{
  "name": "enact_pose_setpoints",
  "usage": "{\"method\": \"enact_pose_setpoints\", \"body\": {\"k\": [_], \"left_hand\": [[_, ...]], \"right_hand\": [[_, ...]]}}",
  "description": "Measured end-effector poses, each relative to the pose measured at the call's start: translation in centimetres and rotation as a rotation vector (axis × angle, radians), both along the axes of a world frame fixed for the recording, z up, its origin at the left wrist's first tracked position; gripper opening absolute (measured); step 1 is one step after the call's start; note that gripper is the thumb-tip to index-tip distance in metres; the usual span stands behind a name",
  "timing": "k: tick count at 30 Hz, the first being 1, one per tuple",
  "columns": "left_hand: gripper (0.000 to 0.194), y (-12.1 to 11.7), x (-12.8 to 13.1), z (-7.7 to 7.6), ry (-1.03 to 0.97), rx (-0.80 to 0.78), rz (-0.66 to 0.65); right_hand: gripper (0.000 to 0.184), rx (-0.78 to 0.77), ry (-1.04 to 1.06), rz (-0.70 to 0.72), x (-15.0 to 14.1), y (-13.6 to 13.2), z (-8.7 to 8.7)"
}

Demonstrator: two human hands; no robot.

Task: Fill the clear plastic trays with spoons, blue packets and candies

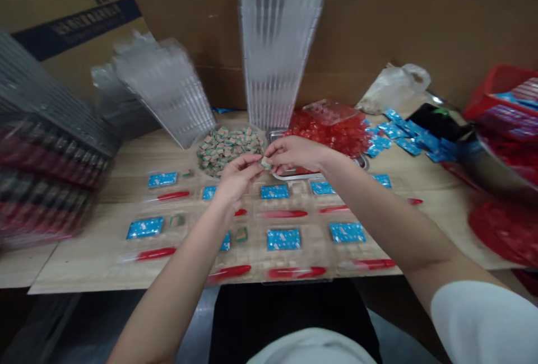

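In front of me, both hands meet above the clear plastic trays. My right hand is closed, pinching a small green-and-tan block between its fingertips. My left hand is closed too, its thumb and forefinger at the block's left side; whether it also grips the block I cannot tell. Just behind the left hand is a round dish heaped with similar blocks. The clear trays below hold blue packets and red pen-like sticks. Several of their compartments carry a green-and-tan block.
A heap of red pieces lies behind my right hand, with scattered blue packets beyond. Tall stacks of clear trays stand at the back. Filled trays are piled left; a red basket stands right.
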State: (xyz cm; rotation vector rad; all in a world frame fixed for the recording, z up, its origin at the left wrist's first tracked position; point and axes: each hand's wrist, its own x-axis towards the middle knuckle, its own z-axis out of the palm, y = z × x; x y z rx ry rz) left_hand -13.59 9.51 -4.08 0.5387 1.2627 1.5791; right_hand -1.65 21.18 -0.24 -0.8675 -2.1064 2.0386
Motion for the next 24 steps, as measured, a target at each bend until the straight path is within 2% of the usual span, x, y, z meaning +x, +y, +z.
{"method": "enact_pose_setpoints", "body": {"k": [2, 3, 6, 8, 11, 13, 17, 24], "left_hand": [[0.035, -0.1, 1.3, -0.4, 0.102, 0.017, -0.050], [0.035, -0.1, 1.8, -0.7, 0.240, 0.011, -0.077], [0.028, -0.4, 3.1, -1.9, 0.808, -0.030, -0.180], [0.020, -0.6, 3.8, -2.4, 1.056, -0.042, -0.250], [0.019, -0.4, 4.7, -2.7, 1.208, -0.048, -0.310], [0.017, 0.1, 5.4, -2.9, 1.303, -0.068, -0.349], [0.015, 1.0, 6.2, -3.4, 1.433, -0.132, -0.401], [0.019, 1.0, 6.6, -3.6, 1.548, -0.163, -0.442]], "right_hand": [[0.018, -0.045, -0.038, 0.000, 2.3, 0.1, -0.1], [0.017, -0.024, -0.062, -0.012, 3.4, 0.2, -0.5], [0.013, 0.133, -0.214, -0.010, 6.2, 0.5, -2.2], [0.015, 0.311, -0.358, 0.060, 7.1, 0.5, -3.4], [0.019, 0.672, -0.522, 0.197, 6.9, 0.0, -4.2], [0.018, 0.827, -0.557, 0.231, 6.3, -0.4, -4.0], [0.015, 0.891, -0.590, 0.232, 5.6, -0.9, -3.9], [0.020, 0.958, -0.612, 0.105, 6.1, -1.3, -5.5]]}}
